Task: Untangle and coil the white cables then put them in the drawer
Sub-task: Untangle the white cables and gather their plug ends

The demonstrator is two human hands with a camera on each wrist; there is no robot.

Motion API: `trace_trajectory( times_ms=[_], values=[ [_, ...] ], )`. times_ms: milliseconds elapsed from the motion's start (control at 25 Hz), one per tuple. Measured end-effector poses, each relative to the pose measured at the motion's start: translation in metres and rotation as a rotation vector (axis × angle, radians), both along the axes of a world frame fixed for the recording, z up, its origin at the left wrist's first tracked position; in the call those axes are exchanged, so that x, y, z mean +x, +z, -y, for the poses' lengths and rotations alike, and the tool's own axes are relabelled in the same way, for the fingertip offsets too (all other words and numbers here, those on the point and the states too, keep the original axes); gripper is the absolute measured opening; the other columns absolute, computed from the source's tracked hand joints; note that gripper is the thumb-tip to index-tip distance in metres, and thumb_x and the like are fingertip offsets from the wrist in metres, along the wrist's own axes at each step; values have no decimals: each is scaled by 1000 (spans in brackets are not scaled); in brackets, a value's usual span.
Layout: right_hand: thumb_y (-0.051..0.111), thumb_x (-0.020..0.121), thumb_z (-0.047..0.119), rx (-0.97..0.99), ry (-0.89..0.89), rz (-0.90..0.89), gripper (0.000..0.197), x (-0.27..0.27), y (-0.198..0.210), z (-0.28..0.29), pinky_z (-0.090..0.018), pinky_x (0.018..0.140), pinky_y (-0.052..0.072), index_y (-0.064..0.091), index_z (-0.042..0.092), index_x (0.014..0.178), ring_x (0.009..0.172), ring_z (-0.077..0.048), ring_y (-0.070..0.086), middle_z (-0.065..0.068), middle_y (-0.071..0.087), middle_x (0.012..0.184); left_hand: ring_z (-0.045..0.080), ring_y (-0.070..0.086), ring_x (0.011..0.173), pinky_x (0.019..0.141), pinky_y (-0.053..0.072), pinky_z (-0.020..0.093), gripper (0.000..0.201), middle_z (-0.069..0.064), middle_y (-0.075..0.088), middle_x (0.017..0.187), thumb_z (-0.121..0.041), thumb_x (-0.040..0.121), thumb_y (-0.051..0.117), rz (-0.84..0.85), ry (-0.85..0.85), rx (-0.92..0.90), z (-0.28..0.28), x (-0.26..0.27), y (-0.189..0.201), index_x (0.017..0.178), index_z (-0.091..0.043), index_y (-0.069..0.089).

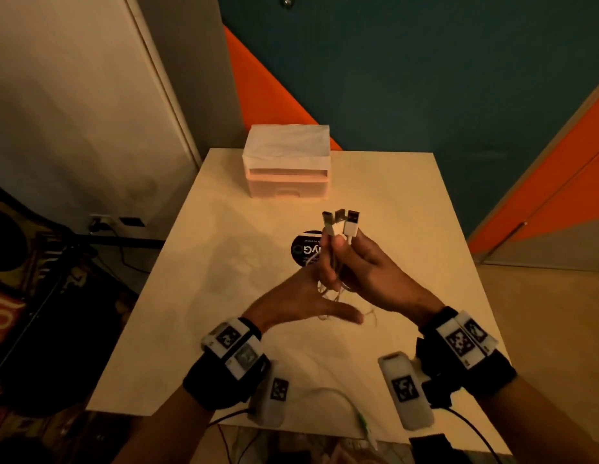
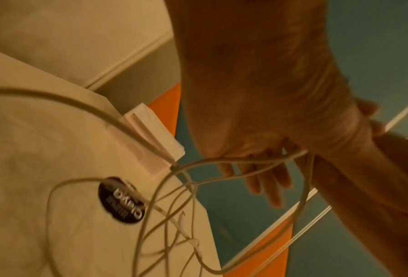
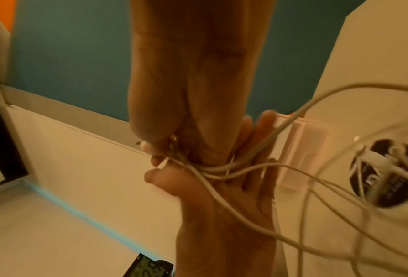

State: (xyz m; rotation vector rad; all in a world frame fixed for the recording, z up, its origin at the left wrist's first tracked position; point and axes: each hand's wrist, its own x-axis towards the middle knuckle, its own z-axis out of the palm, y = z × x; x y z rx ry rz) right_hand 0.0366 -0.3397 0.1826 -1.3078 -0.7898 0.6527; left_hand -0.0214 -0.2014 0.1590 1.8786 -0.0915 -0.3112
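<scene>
Left hand (image 1: 301, 298): fingers straight and spread, palm turned toward the right hand, slipped in among the hanging strands just below the right fist; it grips nothing.
Cables (image 2: 165, 215): white, bunched at the top in the right hand; below it they fall in crossing loops onto the table (image 1: 244, 333), some lying over the black round sticker (image 1: 306, 248).
Plugs (image 1: 341, 222): three ends side by side, poking up out of the right fist.
Right hand (image 1: 361, 266): curled tight round the bunch just under the plugs, held above the table.
Drawer (image 1: 287, 186): small pink unit at the table's far edge, well apart from the hands; it looks closed.
Step in hand: untangling, I judge.
Doing it well: keep the plugs pinned together as the fixed end, then comb the left fingers slowly down the strands so each loop slides free; stop and lift a crossing open instead of pulling it into a knot.
</scene>
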Motion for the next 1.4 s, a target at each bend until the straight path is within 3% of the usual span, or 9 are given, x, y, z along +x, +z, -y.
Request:
trace_trajectory(
  times_ms=[200,440,600,720,800,960,1080,1200,1400],
  values=[
    [29,100,25,-95,33,-1,33,-3,3,-2,-27,44,22,33,10,71,46,-16,17,-2,23,58,5,63,64,62,46,16,22,-2,66,64,-23,85,62,97,44,163,14,-5,-19,74,-4,66],
    [41,90,42,-62,-48,-122,42,19,11,36,-29,44,14,21,10,74,47,-13,13,-1,16,58,8,44,46,54,35,30,40,-1,43,46,-58,81,46,5,-126,681,-57,-36,-53,52,-30,45],
    [51,85,51,-49,-43,-120,43,19,-1,41,-30,45,16,28,17,74,46,-9,18,6,23,57,1,46,56,56,35,22,23,-9,49,56,-58,76,57,-8,-238,900,-78,-45,-42,69,-37,53],
    [52,85,52,-18,-68,-99,43,23,2,43,-28,44,19,30,16,75,45,-8,21,5,24,57,12,57,93,78,44,26,9,-5,62,91,-41,77,57,-22,-143,899,-101,-45,-47,84,-38,54],
    [52,85,51,20,-99,-83,42,27,5,43,-28,45,19,32,14,76,45,-9,21,2,21,58,24,55,109,89,41,31,38,3,58,117,-18,75,51,126,-83,924,-124,-43,-49,106,-40,47],
    [47,88,48,75,-193,-47,36,43,15,50,-28,46,20,36,15,77,45,-7,24,7,27,56,-6,38,118,102,29,11,82,-18,40,129,23,67,36,321,101,690,-144,-39,-16,129,-31,45],
    [43,88,47,30,-281,-4,33,61,12,62,-21,45,25,37,17,77,45,-5,26,13,32,56,-4,36,131,109,21,9,67,-20,50,135,18,75,32,273,125,415,-163,-52,8,125,-22,52],
    [48,87,52,43,-303,-57,37,69,-5,65,-20,45,26,37,18,77,46,-4,26,13,32,57,12,58,113,98,42,13,34,7,69,111,11,88,41,280,384,337,-193,-67,17,104,-5,67],
    [43,87,52,-41,-280,-9,39,61,-26,53,-21,46,25,35,15,76,47,-4,26,14,30,57,19,65,71,59,52,19,15,-2,72,79,-11,71,73,94,797,388,-263,-72,12,67,-16,60]
  ],
)
